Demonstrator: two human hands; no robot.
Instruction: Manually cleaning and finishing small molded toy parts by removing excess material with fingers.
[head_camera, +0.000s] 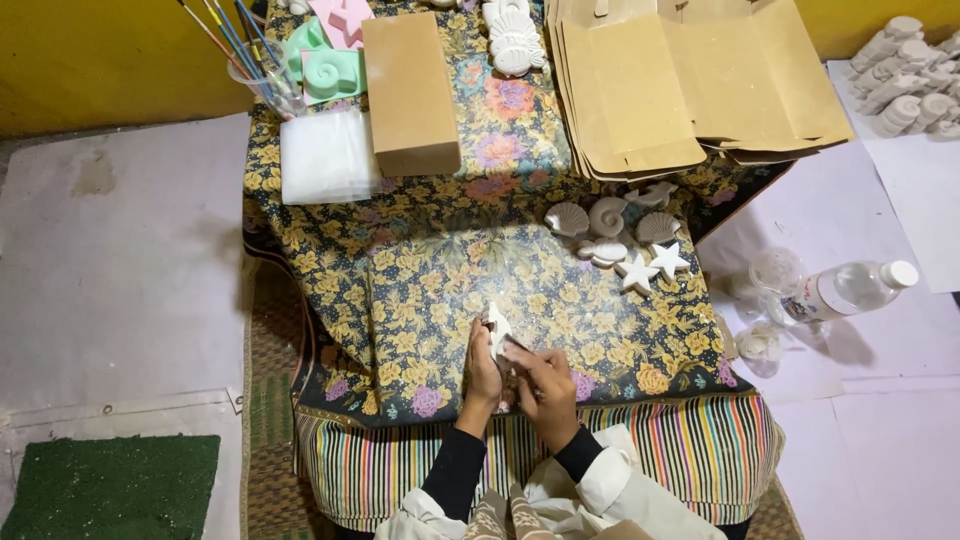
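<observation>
My left hand (483, 372) holds a small white plaster figure (496, 325) upright over the near edge of the flowered tablecloth (420, 270). My right hand (545, 385) presses against the figure from the right with a small dark piece (517, 347) in its fingers; what that piece is I cannot tell. Beyond my hands, to the right, lies a cluster of white plaster shells and stars (622, 238).
A tan block (408, 92), a white translucent container (327, 155) and a cup of brushes (262, 75) stand at the back left, beside green and pink moulds (330, 50). Brown paper bags (680, 80) lie at the back right. A plastic bottle (845, 290) and more white casts (910, 75) rest on the right.
</observation>
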